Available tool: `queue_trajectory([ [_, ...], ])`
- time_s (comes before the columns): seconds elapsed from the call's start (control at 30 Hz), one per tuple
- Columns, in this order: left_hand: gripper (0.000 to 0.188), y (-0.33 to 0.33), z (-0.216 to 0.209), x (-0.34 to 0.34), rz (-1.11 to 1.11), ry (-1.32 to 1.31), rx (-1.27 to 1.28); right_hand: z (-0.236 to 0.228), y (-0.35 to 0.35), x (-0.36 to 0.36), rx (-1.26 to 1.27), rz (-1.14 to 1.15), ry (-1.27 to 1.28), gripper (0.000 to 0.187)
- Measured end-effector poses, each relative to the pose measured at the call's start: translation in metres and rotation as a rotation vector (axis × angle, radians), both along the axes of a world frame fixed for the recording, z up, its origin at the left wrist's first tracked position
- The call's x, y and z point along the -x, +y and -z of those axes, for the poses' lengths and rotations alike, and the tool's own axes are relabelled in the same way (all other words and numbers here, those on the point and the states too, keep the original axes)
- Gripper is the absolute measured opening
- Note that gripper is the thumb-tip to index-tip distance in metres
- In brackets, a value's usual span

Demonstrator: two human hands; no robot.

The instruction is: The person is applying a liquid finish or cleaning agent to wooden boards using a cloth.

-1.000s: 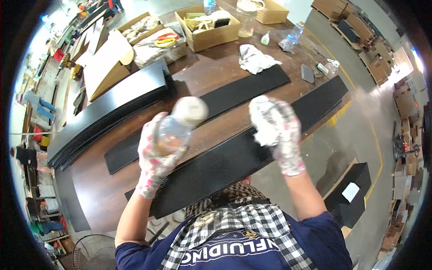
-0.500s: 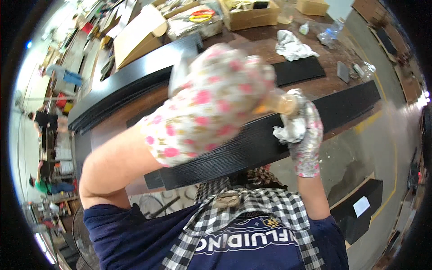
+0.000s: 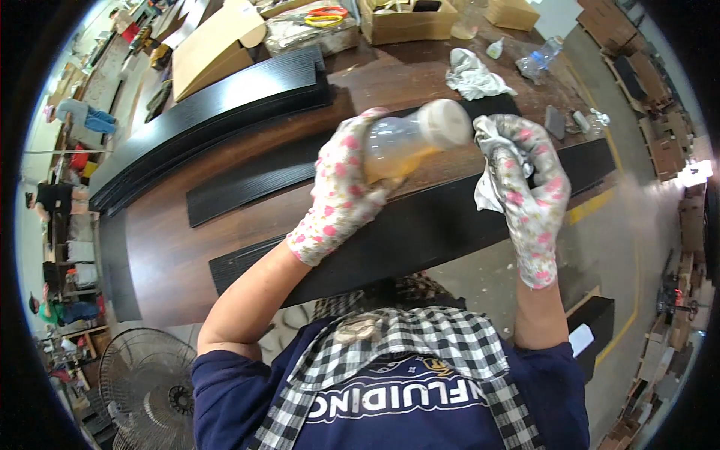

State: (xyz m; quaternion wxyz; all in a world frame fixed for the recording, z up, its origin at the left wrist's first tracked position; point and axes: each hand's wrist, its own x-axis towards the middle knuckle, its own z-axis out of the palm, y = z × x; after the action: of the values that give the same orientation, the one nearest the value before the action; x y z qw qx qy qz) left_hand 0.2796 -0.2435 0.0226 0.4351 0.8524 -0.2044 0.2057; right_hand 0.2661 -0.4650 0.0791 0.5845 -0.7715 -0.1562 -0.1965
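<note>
Wrapped in a white glove with pink flowers, my left hand (image 3: 334, 191) grips a clear plastic bottle (image 3: 396, 146) holding some amber liquid. The bottle is tilted, its whitish cap end up and to the right. My right hand (image 3: 538, 206), in a matching glove with greyed fingers, is closed on a crumpled white rag (image 3: 489, 193). A small gap separates the bottle's cap from the right hand. Below both hands a long black board (image 3: 405, 244) lies across the table's near edge. Another black board (image 3: 255, 184) lies behind it, partly hidden by my left hand.
Curved black panels (image 3: 202, 112) are stacked at the left of the brown table (image 3: 169, 247). Farther back are a cardboard box (image 3: 409, 26), scissors (image 3: 325, 16) on a plastic-wrapped bundle, a second white cloth (image 3: 474, 75) and an empty-looking bottle (image 3: 540, 60). A fan (image 3: 154, 390) stands at lower left.
My left hand has swung back from the rag, and the bottle's cap end has moved up and left. My right hand has shifted right, still holding the rag.
</note>
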Motion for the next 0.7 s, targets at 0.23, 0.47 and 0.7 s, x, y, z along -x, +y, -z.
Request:
queue_trajectory([
  [0.23,0.08,0.02,0.052,-0.012,-0.21,0.328,0.481,0.066,-0.052,0.008,0.566,0.195,0.069,0.009],
  [0.47,0.082,0.014,0.043,-0.013,-0.154,0.3,0.379,0.085,-0.048,-0.002,0.907,0.05,-0.144,0.018],
  [0.7,0.08,0.013,0.049,-0.013,-0.148,0.261,0.357,0.081,-0.034,-0.006,0.974,-0.048,-0.189,0.019],
])
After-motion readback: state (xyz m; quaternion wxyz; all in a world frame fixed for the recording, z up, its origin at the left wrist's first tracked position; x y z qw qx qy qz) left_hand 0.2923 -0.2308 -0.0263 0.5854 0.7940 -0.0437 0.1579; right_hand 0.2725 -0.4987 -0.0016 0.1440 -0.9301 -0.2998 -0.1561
